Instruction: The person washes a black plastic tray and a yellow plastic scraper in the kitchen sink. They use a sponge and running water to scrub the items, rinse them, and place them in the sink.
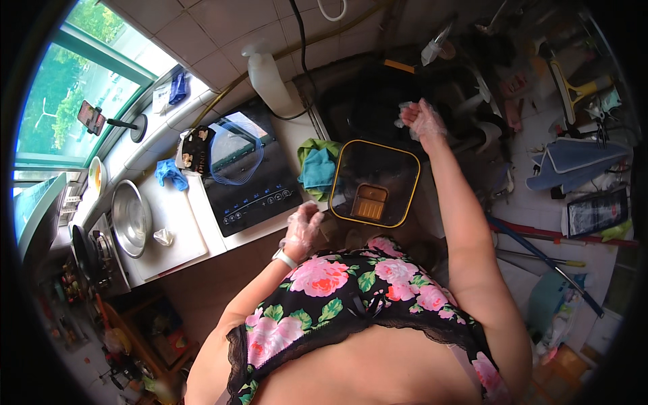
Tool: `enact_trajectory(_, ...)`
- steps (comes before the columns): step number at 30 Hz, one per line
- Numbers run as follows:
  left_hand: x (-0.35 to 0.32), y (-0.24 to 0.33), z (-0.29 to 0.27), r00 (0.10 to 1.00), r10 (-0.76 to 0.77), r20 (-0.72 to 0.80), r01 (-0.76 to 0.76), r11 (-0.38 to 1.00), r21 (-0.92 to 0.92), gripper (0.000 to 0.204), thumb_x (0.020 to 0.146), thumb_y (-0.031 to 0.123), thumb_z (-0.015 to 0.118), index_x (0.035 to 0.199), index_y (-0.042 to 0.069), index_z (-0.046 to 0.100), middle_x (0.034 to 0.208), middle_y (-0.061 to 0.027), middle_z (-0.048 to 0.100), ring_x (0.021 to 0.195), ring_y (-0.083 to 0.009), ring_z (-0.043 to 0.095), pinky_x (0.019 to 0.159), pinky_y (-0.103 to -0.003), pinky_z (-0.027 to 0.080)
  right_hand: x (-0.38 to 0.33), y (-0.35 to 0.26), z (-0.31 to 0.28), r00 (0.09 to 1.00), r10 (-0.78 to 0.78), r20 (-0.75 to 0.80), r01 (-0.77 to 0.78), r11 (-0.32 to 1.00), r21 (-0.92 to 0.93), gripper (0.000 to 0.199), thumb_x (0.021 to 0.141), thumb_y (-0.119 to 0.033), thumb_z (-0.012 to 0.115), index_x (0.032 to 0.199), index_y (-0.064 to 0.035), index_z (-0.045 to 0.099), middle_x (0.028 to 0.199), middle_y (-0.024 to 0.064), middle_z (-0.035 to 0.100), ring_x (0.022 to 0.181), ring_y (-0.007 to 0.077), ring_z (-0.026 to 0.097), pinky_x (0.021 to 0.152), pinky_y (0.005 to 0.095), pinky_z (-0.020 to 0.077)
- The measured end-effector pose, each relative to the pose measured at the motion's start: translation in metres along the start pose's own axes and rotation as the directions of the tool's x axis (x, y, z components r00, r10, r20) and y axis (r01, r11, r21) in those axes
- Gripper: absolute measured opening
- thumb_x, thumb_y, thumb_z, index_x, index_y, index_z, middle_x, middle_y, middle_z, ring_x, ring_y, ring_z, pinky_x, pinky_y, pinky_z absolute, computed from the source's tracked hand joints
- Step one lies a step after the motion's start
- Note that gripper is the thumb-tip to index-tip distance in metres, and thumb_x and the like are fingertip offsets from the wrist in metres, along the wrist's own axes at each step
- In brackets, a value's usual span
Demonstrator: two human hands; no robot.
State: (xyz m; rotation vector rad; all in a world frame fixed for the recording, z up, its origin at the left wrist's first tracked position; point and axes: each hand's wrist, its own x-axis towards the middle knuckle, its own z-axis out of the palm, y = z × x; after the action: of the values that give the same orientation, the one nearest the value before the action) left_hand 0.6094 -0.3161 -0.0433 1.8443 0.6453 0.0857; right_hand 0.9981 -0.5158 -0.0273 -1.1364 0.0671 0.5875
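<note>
**Right grip closed on a pale cloth over the dark sink; left grip resting at the desk's near edge**

Right hand: gloved in thin clear plastic, arm stretched forward and away from the body. The grip is clenched around a small pale cloth, which shows as a crumpled wad at the fingertips, on the side of the hand toward the tiled wall. Hand and cloth hang over the dark sink; whether the cloth touches the basin cannot be told, and the sink's contents are lost in shadow.

Left hand: also gloved, a watch at the wrist. It sits at the near edge of the desk, just beside the near right corner of the induction hob. The fingers are curled; whether they hold anything cannot be told.

Relation of note: the black square lid with a yellow rim lies between the two hands, nearer the body than the right hand and to the right of the left hand. It lies flat, an orange-brown rectangular inset near its near edge. The left hand is the nearer of the two.

Outward from there:
- A green and teal rag is bunched between the hob and the lid.
- A white plastic bottle stands at the desk's far edge against the wall tiles.
- A steel bowl sits toward the left end of the desk, apparently empty, with a white cutting board beside it carrying a small crumpled scrap.
- A blue cloth lies near the far left corner of the board.
</note>
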Motion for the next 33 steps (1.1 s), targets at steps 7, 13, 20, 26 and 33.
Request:
enact_trajectory(7,0.029,-0.019,0.077,0.949,-0.286,0.133,0.301,0.946,-0.119,0.039,0.094,0.027,0.067,0.119,-0.001,0.059,0.099,-0.0156,0.07,0.089,-0.0248,0.063,0.082,-0.039,0.05,0.021,0.048,-0.013,0.897,0.277,0.345,0.192,0.458,-0.868,0.054,0.095,-0.055,0.056,0.111,-0.0056,0.069,0.105,0.0132,0.072,0.102,0.0299,0.067,0.095,0.0391,0.0509)
enact_trajectory(13,0.012,0.008,0.089,0.868,-0.43,-0.25,0.386,0.899,-0.207,0.025,0.094,0.02,0.062,0.106,-0.001,0.066,0.092,-0.018,0.069,0.084,-0.0246,0.062,0.08,-0.039,0.049,0.036,-0.006,0.014,0.64,0.661,0.393,0.481,0.055,-0.875,0.062,0.1,-0.057,0.039,0.093,-0.0033,0.07,0.099,0.0213,0.069,0.097,0.0385,0.063,0.086,0.0453,0.0479)
enact_trajectory(20,0.014,0.059,0.063,0.728,-0.403,-0.555,0.164,0.888,-0.43,0.017,0.095,0.016,0.067,0.097,-0.001,0.067,0.074,-0.0035,0.066,0.062,-0.0085,0.06,0.056,-0.025,0.048,0.124,0.064,-0.021,0.029,0.915,0.403,0.997,0.003,-0.079,0.017,0.079,-0.017,0.069,0.093,-0.0078,0.068,0.099,0.0154,0.07,0.096,0.0369,0.067,0.083,0.0439,0.055)
enact_trajectory(26,0.009,0.054,0.066,0.71,-0.527,-0.466,-0.044,0.628,-0.777,0.023,0.092,0.016,0.069,0.107,-0.001,0.068,0.088,-0.0043,0.069,0.078,-0.0107,0.062,0.071,-0.027,0.05,0.156,0.114,-0.001,0.609,0.767,0.202,0.742,-0.461,-0.486,0.053,0.083,-0.03,0.062,0.132,-0.0102,0.062,0.14,0.0172,0.056,0.126,0.0339,0.057,0.103,0.0425,0.0487)
enact_trajectory(33,-0.007,0.059,0.105,0.699,-0.55,-0.456,-0.083,0.571,-0.817,0.035,0.095,0.013,0.062,0.127,-0.001,0.057,0.115,-0.0094,0.065,0.103,-0.0187,0.062,0.096,-0.032,0.047,0.229,0.179,-0.039,0.541,0.816,0.204,0.839,-0.507,-0.199,0.052,0.093,-0.03,0.055,0.142,-0.0118,0.053,0.153,0.0146,0.043,0.141,0.0349,0.04,0.119,0.0405,0.0299)
